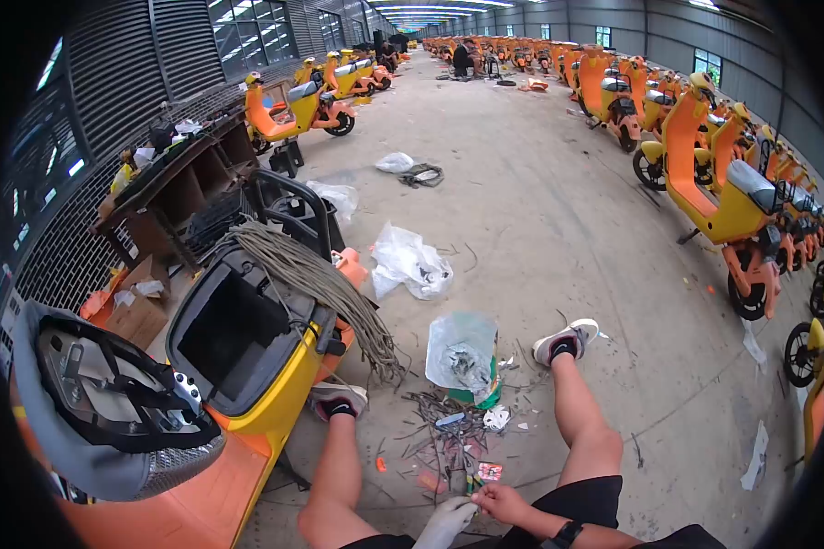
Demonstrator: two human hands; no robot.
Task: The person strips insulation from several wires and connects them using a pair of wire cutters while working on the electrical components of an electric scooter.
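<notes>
My left hand (447, 522), in a whitish glove, is closed low in the middle between my knees. Against it, my bare right hand (504, 504), with a dark watch (563, 534) on the wrist, is pinched shut. What the fingertips hold is too small to make out. Just beyond them shows a small green-and-yellow piece (472, 482); I cannot tell whether it is in my fingers or lying on the floor. A heap of dark cut strips (435, 428) spreads in front of my hands, with a red packet (490, 471) beside it.
An orange-and-yellow scooter (270, 416) stands at my left, seat (110, 403) raised, its storage bin (233, 329) uncovered. A rope bundle (311, 279) hangs over it. Ahead is a plastic-lined bin (462, 352) of scraps. A white bag (407, 261) lies beyond; scooters (723, 197) line the right.
</notes>
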